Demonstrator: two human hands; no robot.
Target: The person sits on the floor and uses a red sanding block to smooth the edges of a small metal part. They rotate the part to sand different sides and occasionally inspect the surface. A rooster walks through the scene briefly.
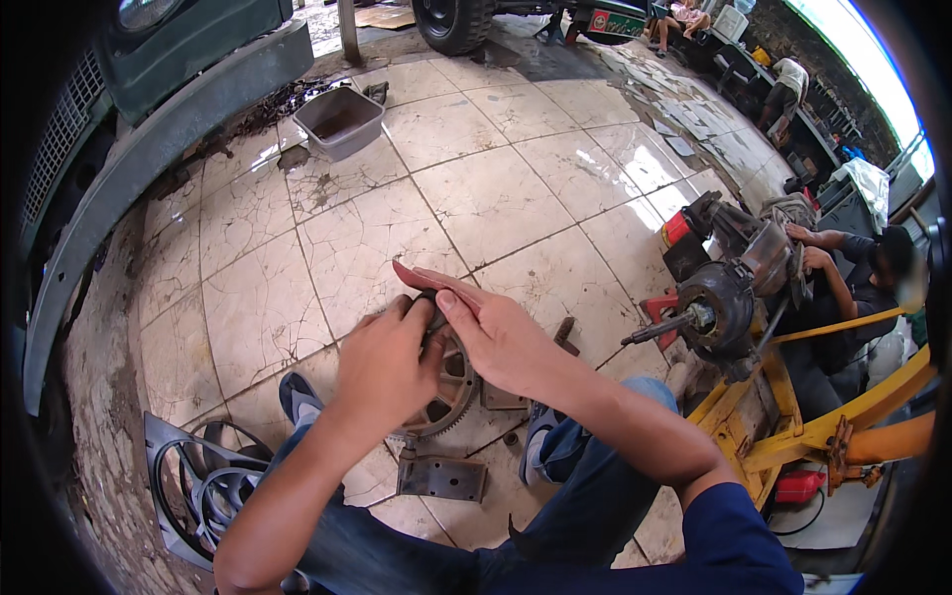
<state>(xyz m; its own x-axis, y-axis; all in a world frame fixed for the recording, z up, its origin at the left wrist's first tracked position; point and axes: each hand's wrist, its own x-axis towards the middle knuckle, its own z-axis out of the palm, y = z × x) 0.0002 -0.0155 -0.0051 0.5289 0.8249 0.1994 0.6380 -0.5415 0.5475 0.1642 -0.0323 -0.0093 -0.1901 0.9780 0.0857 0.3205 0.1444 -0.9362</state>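
My left hand (387, 362) is closed round a small dark part (436, 315), mostly hidden by the fingers. Against it, my right hand (501, 337) presses a reddish-brown strip of sandpaper (405, 276), thumb on the near side and fingers behind. One end of the strip sticks out past the fingertips, curled upward. Below both hands, between my feet, a toothed metal gear wheel (458, 402) is partly covered by the left hand. Nearer to me lies a grey metal block with holes (443, 478).
Left of my leg rests a grey cover with round openings (203, 496). A grey basin of dark liquid (340, 121) stands farther off. On the right, a gearbox (729, 302) sits by a yellow frame (769, 436), a co-worker (863, 288) beside it. A vehicle bumper (169, 139) edges the left.
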